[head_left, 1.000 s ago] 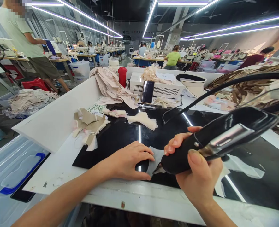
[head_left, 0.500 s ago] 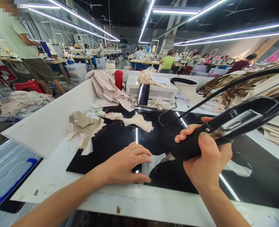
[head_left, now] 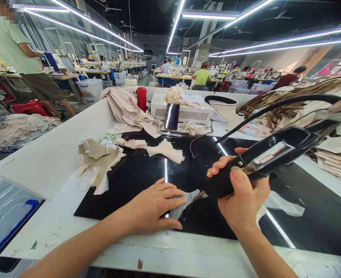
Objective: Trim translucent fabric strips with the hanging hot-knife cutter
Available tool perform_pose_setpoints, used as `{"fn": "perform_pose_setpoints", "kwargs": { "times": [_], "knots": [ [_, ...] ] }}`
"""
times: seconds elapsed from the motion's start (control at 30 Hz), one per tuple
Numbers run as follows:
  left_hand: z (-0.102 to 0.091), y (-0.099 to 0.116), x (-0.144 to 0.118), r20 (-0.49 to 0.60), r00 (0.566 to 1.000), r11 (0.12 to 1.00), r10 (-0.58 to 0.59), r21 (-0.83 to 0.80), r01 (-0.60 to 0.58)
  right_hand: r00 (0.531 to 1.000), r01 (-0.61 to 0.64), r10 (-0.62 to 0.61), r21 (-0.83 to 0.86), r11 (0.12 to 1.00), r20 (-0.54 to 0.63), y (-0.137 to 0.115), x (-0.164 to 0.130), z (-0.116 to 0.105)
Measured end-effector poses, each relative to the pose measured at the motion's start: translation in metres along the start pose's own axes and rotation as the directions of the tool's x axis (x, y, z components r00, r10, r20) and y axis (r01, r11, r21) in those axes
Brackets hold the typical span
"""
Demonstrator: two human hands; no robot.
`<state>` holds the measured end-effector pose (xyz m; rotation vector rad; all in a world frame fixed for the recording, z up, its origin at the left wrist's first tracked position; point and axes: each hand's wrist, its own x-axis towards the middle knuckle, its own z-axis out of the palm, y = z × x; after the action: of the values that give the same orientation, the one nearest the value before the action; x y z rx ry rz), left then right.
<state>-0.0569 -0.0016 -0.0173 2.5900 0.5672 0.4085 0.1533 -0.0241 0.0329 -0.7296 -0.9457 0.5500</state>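
A thin, pale, see-through piece of fabric (head_left: 181, 206) lies on the glossy black board (head_left: 135, 177). My left hand (head_left: 159, 202) rests flat there with its fingers spread, the fingertips on the fabric's left part. In my right hand (head_left: 244, 193) is a black corded hand cutter (head_left: 263, 154) with a silver lever, held at a slant. Its pointed metal tip (head_left: 200, 195) meets the fabric's right upper end. Beyond the right wrist lies another pale fabric strip (head_left: 286, 204), partly covered by the wrist.
Fabric scraps (head_left: 101, 156) and a cream piece (head_left: 165, 151) lie on the board's far left. Behind stand a phone (head_left: 172, 116), a vented white box (head_left: 195, 115) and a red cup (head_left: 141, 99). Fabric stacks (head_left: 336, 162) fill the right. A black cable (head_left: 245, 119) arches over.
My right hand and the cutter have shifted slightly left. The left hand's fingers have flattened onto the fabric. The whole view has moved a little.
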Motion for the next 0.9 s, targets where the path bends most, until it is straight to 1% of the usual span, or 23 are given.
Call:
{"fn": "perform_pose_setpoints", "kwargs": {
  "times": [0.23, 0.43, 0.63, 0.83, 0.9],
  "knots": [
    [-0.001, 0.001, 0.001, -0.024, 1.0, 1.0, 0.003, -0.002, -0.003, 1.0, -0.002, 0.002, -0.011, 1.0, 0.008, 0.001, 0.002, -0.001],
    [0.0, -0.001, 0.0, -0.009, 1.0, 1.0, -0.006, -0.004, 0.006, 0.996, 0.057, -0.057, -0.012, 0.998, -0.061, 0.0, 0.013, -0.009],
    [-0.002, 0.001, -0.001, 0.012, 1.0, 1.0, -0.021, -0.009, 0.022, 0.997, 0.047, -0.049, -0.039, 0.998, -0.065, 0.003, 0.013, -0.011],
    [-0.004, 0.001, -0.001, -0.022, 0.999, 0.999, -0.028, -0.036, 0.027, 0.998, 0.042, -0.044, -0.042, 0.998, -0.053, 0.005, 0.014, -0.011],
    [-0.003, -0.001, 0.0, -0.083, 0.994, 0.997, -0.072, -0.044, 0.068, 0.997, 0.043, -0.045, -0.041, 0.998, -0.056, 0.005, 0.015, -0.012]
  ]
}}
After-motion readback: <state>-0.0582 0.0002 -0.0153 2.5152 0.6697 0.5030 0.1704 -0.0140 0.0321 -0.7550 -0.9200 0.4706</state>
